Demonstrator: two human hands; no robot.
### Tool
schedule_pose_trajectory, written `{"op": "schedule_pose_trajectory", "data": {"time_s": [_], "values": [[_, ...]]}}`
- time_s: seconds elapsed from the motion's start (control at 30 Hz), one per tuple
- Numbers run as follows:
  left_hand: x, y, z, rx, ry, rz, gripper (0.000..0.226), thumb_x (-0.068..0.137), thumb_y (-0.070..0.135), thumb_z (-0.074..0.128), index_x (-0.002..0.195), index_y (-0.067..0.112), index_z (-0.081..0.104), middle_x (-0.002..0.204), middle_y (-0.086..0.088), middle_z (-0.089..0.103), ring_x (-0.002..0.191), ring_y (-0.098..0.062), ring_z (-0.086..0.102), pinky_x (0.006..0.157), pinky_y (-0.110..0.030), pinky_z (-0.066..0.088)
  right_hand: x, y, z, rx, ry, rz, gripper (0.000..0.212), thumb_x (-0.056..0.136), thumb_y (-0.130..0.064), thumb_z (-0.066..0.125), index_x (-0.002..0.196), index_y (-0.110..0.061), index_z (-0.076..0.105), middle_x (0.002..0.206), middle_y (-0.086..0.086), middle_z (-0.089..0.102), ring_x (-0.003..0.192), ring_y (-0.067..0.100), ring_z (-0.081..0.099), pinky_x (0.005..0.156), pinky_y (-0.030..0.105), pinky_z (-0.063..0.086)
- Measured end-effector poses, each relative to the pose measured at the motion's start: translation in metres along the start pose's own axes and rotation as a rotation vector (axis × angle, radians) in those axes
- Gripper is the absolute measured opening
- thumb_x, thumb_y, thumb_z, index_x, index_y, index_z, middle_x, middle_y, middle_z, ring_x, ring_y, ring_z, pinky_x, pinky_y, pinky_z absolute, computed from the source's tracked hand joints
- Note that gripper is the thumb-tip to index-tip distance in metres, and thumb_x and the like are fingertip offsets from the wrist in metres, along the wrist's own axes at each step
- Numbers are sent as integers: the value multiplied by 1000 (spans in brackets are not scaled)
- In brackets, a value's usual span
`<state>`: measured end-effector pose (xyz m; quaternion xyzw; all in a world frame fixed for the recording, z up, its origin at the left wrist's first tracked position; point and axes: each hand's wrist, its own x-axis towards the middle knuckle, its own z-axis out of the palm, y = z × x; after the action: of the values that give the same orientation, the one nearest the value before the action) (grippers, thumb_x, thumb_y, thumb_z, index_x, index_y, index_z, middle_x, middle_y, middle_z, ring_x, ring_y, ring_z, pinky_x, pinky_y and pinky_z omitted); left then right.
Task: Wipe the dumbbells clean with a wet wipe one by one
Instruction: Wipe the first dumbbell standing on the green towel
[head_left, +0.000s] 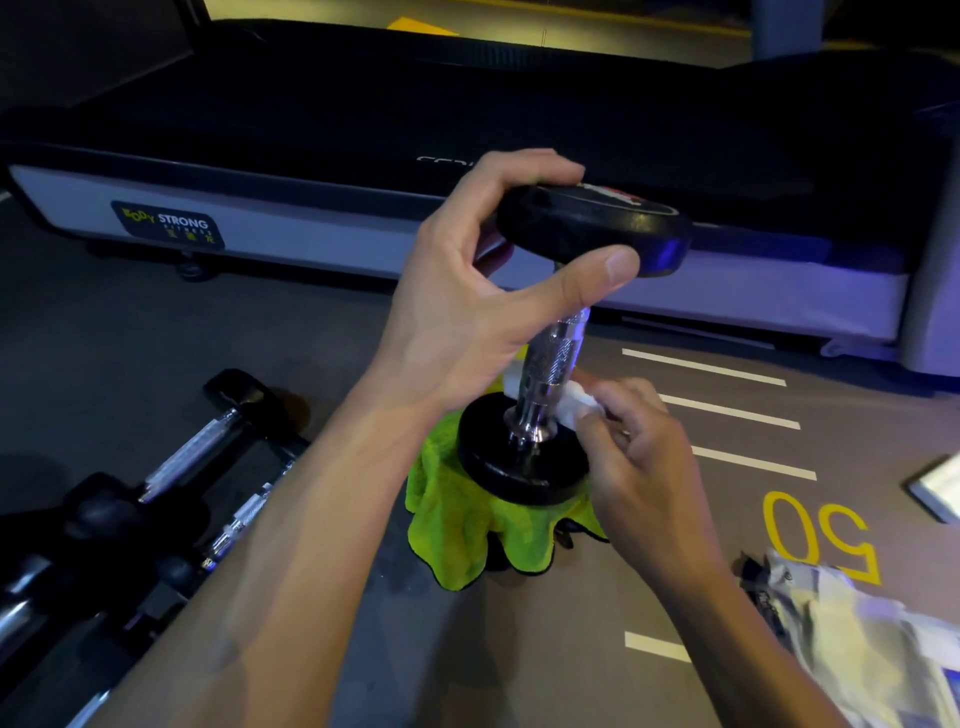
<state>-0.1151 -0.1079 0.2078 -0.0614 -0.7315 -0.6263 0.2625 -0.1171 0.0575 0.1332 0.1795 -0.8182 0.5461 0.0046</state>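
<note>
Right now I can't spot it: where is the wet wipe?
In the head view, right of centre: the right hand pinches the wet wipe against the lower handle of the upright dumbbell, just above its bottom plate.

Scene lighting: dim overall, the upper left corner sinking into near black. Warm yellowish light is showing in a strip along the top edge. Bluish-violet light is tinting the treadmill side panel and the right margin. Glare: bright highlights are glinting on the chrome handle of the upright dumbbell and on the handles of the dumbbells on the rack at lower left. The green cloth is reading as strongly saturated. Distortion: wide-angle lens is bending the treadmill edges. Blur: the right hand and wet wipe are smearing slightly; the packets at lower right are looking soft.
</note>
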Motion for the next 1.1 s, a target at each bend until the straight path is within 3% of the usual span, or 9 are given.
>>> {"op": "schedule_pose_trajectory", "data": {"time_s": [0.13, 0.23, 0.37, 0.47, 0.53, 0.63, 0.73, 0.87, 1.1], "values": [[0, 1, 0, -2, 7, -6, 48, 80, 24, 87, 121, 21, 63, 131, 10, 62, 119, -14, 65, 108, -49, 50, 19, -7, -6, -66, 105, -2, 31, 99, -16, 58, 127, -27, 68, 81, -17, 67, 74, -2, 61, 68, 19, 46], [0, 1, -1, 8, 2, 0, 48, 80, 24, 87, 122, 19, 63, 132, 10, 62, 120, -14, 65, 108, -48, 50, 24, -14, -4, 22, 78, 45, 16, 96, -16, 66, 109, -24, 71, 88, -12, 77, 83, 1, 71, 76, 24, 56], [-1, 0, -2, 11, 9, 6, 48, 81, 23, 87, 122, 18, 63, 131, 10, 62, 120, -16, 65, 108, -49, 49, 18, -18, -9, 338, -83, 262, 12, 94, -8, 61, 92, -13, 72, 76, -1, 76, 62, 7, 65, 63, 21, 49], [0, -1, -3, -1, 13, 7, 47, 81, 25, 87, 122, 21, 63, 126, 16, 64, 119, -17, 65, 109, -51, 48, 23, -13, -24, 519, -192, 359, 30, 91, -8, 45, 84, -11, 74, 88, 12, 77, 75, 14, 63, 68, 30, 42], [0, -2, -3, 5, 15, 6, 48, 81, 26, 87, 122, 20, 63, 123, 18, 65, 118, -16, 65, 109, -52, 48, 25, -9, -26, 394, -218, 299, 28, 94, -1, 45, 86, -11, 70, 87, 3, 75, 77, 7, 63, 76, 30, 42], [0, -2, -1, 19, 16, 3, 49, 81, 27, 87, 123, 19, 63, 125, 15, 65, 118, -17, 65, 109, -53, 47, 28, -5, -15, 483, -253, 210, 12, 99, 4, 54, 107, -6, 56, 89, 6, 76, 77, 17, 70, 76, 32, 55], [0, -3, -1, 19, 27, 5, 49, 81, 25, 87, 123, 18, 63, 130, 9, 64, 119, -17, 65, 108, -53, 48, 31, 3, -11, 586, -375, 163, 37, 102, 0, 53, 138, -7, 50, 114, 21, 74, 99, 37, 73, 90, 45, 59], [-1, -4, 0, 7, 42, 14, 49, 80, 24, 87, 122, 18, 63, 134, 2, 63, 120, -20, 65, 107, -51, 49, 30, 13, -9, 563, -527, 156, 35, 107, -9, 40, 139, -6, 55, 131, 23, 66, 121, 37, 64, 105, 43, 51], [1, -7, 6, 57, 84, 30, 51, 76, 33, 91, 119, 22, 65, 125, -4, 66, 116, -23, 66, 102, -49, 52, 11, 10, 4, 477, -322, 45, 31, 107, -20, 43, 132, -15, 61, 126, 12, 70, 123, 36, 63, 108, 61, 44]]}}
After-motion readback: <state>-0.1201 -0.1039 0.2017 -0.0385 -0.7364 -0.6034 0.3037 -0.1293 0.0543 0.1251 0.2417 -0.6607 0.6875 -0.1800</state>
